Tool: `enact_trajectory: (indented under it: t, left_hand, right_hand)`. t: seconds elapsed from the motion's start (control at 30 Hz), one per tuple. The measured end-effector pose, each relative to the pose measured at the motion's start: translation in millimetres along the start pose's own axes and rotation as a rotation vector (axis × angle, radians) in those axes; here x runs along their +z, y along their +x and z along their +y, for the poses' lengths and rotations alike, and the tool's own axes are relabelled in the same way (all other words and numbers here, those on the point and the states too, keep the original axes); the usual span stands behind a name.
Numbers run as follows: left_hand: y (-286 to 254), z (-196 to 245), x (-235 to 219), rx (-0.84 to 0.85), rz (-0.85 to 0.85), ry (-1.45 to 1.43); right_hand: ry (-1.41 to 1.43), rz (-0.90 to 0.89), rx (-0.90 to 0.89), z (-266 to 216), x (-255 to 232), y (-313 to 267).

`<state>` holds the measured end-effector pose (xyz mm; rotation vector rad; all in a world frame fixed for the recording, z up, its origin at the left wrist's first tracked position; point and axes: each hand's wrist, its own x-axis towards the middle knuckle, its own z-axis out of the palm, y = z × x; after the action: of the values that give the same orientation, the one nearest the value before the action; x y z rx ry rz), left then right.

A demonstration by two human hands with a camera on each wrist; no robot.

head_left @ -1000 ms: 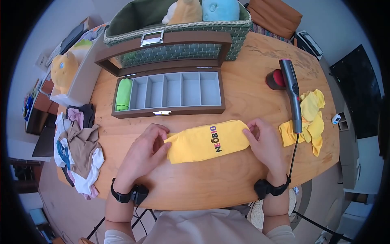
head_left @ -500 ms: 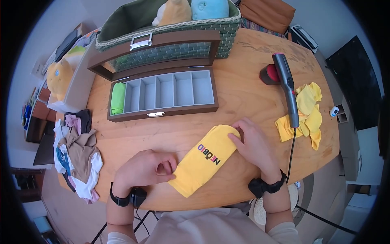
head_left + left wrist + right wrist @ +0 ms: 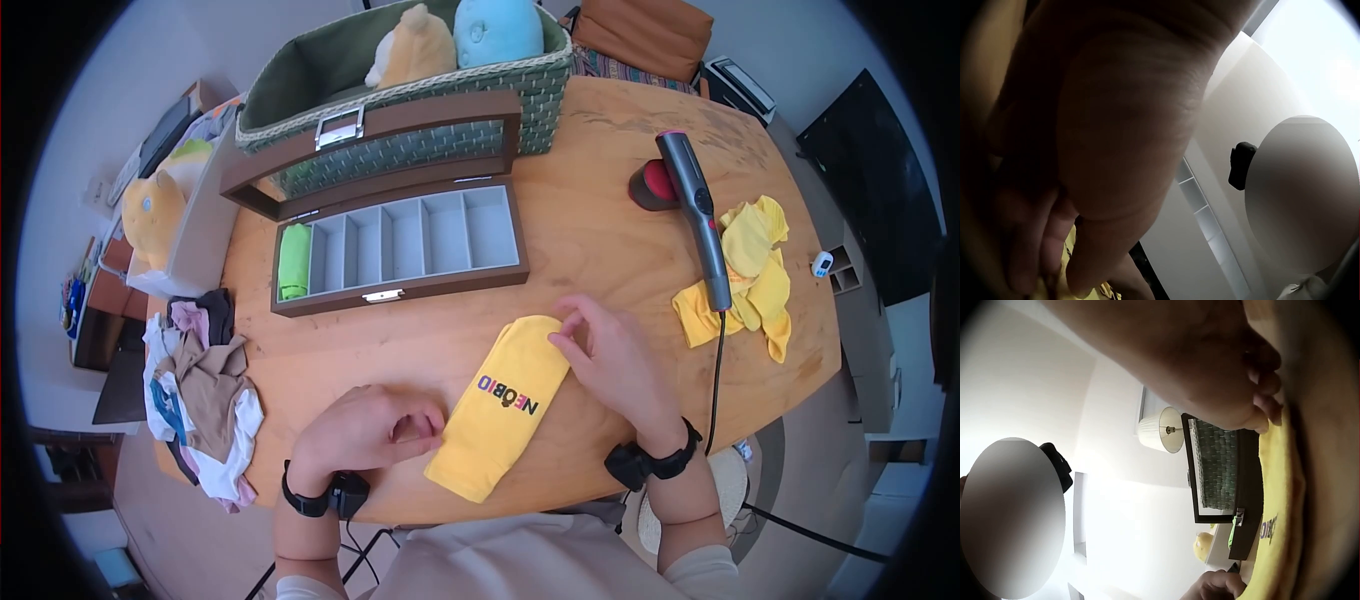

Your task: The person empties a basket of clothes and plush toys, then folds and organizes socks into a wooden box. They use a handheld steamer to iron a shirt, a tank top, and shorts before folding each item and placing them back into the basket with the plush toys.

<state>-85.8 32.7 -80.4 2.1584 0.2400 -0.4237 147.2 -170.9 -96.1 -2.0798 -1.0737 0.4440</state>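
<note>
A yellow sock [image 3: 503, 408] printed with NEOBIO lies slanted across the front of the table, doubled flat. At its far end, the thumb and fingertips of my right hand [image 3: 612, 362] pinch the edge. My left hand [image 3: 375, 428] holds the sock's near left edge between thumb and curled fingers; yellow fabric [image 3: 1071, 244] shows beside them in the left wrist view. The right wrist view shows the sock [image 3: 1275, 506] bowed along the table, with the left hand [image 3: 1216, 584] at its other end.
A brown glass-lidded box [image 3: 400, 290] stands open, a green rolled cloth [image 3: 294, 262] in its leftmost compartment. Behind is a green basket [image 3: 540, 100] with plush toys. Mixed clothes [image 3: 210, 390] lie left; yellow socks [image 3: 755, 280] lie right beside a corded grey appliance [image 3: 695, 215].
The sock has turned from lying crosswise to a steep slant, its left end swung toward the person. My left hand moved nearer the body with it; the right hand shifted slightly left.
</note>
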Motion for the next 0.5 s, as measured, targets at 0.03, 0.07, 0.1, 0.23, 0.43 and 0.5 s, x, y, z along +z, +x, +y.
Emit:
enact_trajectory:
  t: [0.03,0.07,0.1,0.23,0.43,0.5]
  left_hand:
    - [2,-4,2,0.025,0.074,-0.078]
    - [4,-4,4,0.029,0.070,-0.068]
    - [6,-3,5,0.015,0.101,-0.109]
    - [14,-1,11,-0.013,0.105,-0.161]
    - [29,5,15,-0.047,0.154,-0.294]
    - [43,9,12,-0.049,0.124,-0.366]
  right_hand:
    - [0.004,0.012,0.002,2,-1,-1]
    - [-0.105,-0.020,-0.042,6,-1,-2]
    - [-0.213,-0.053,-0.085,8,-2,-2]
    - [-0.289,-0.094,-0.143,5,-2,-11]
    - [-0.201,-0.135,-0.153,5,8,-13]
    - [-0.371,-0.105,-0.090,0,9,-15]
